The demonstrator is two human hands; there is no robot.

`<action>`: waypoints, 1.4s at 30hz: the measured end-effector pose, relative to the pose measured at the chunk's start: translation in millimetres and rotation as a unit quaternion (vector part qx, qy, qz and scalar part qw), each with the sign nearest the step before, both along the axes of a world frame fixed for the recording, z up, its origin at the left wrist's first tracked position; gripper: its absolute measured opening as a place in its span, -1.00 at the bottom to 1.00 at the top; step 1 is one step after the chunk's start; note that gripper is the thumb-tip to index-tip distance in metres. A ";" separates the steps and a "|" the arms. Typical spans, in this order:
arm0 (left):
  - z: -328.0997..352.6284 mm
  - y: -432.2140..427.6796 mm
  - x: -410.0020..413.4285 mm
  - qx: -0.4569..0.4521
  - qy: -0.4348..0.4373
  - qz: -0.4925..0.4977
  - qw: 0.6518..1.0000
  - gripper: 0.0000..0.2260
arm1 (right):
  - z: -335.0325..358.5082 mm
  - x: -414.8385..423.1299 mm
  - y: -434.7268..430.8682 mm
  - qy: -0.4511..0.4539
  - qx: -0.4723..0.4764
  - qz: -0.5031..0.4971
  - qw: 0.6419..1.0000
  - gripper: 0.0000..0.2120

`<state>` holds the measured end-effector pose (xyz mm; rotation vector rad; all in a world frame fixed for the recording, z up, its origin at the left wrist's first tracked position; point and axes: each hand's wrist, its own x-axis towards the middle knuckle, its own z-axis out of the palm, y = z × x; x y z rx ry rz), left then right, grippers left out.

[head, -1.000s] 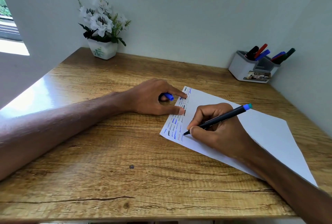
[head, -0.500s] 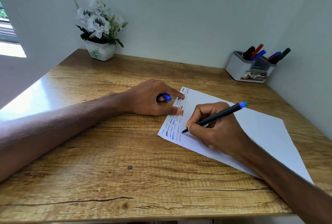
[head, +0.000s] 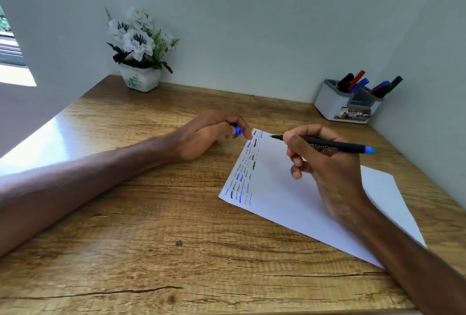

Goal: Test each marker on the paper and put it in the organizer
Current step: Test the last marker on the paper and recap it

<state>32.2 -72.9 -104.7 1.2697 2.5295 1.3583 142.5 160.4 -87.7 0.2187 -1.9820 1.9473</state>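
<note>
Gripping a slim matte-black marker [head: 327, 147] above the scribbled white paper [head: 277, 188], right hand [head: 325, 163] levels it; left hand [head: 206, 135] pinches its blue cap [head: 237, 130]. Grey plastic organizer [head: 335, 105] back-right on woodgrain desk [head: 151, 239].

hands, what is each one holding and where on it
The right hand holds the black pen near its writing end, tip uncapped and off the paper. The left hand pinches a blue cap in its fingertips.
</note>
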 end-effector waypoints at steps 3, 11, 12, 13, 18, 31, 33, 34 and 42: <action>2.3 4.9 4.9 0.032 -0.034 -0.012 0.999 -0.67 | 0.8 0.9 2.1 -0.008 -0.018 0.037 0.999 -0.81; 3.9 14.7 9.4 0.065 -0.094 -0.055 0.992 -0.68 | 0.5 3.9 3.4 0.000 0.006 0.095 0.995 -0.77; 4.2 14.9 9.5 0.070 -0.103 -0.061 0.990 -0.67 | 0.0 4.0 3.2 0.000 0.010 0.096 0.995 -0.77; 4.8 15.4 10.1 0.075 -0.111 -0.066 0.989 -0.68 | -0.7 4.0 2.9 -0.001 0.016 0.098 0.995 -0.77; 7.1 17.2 14.0 0.075 -0.126 -0.084 0.986 -0.68 | -2.3 3.1 1.9 -0.004 0.030 0.086 0.996 -0.80; 19.1 18.2 25.9 0.037 -0.114 -0.085 0.989 -0.71 | -0.5 4.4 -1.4 0.003 0.045 0.046 0.998 -0.83; 21.3 21.0 30.0 0.051 -0.143 -0.101 0.983 -0.66 | 0.3 4.5 -1.2 0.008 0.034 0.054 0.998 -0.83; 22.0 22.9 33.0 0.059 -0.160 -0.111 0.979 -0.64 | 0.4 4.7 -1.3 0.013 0.030 0.059 0.998 -0.83; 23.0 29.1 42.2 0.100 -0.233 -0.143 0.957 -0.66 | -2.0 4.3 2.7 0.078 0.059 0.083 0.992 -0.84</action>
